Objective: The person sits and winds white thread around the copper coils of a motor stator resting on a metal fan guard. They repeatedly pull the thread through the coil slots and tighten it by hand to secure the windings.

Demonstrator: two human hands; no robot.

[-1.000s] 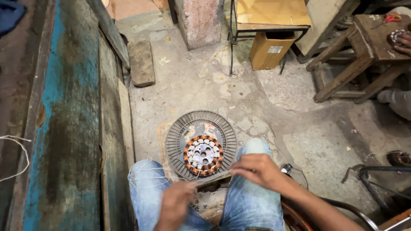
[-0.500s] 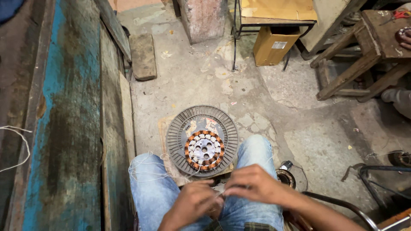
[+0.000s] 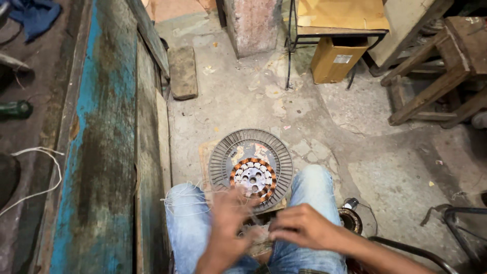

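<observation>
Far left there's a worn blue plank (image 3: 96, 152) and loose white cord (image 3: 35, 187); the left hand (image 3: 228, 223) is blurred over the knees, fingers look curled, can't tell what it grips, maybe thin thread; the stator (image 3: 252, 177), copper coils inside a grey ribbed disc (image 3: 223, 157), sits on the floor between the knees; right hand (image 3: 302, 228) is loosely closed beside it, contents hidden; I'd keep the thread taut and work close to the coils.

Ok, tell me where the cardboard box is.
In the head view the cardboard box stands on the concrete floor at the upper right, under a metal-framed table, between a brick pillar and a wooden stool.
</observation>
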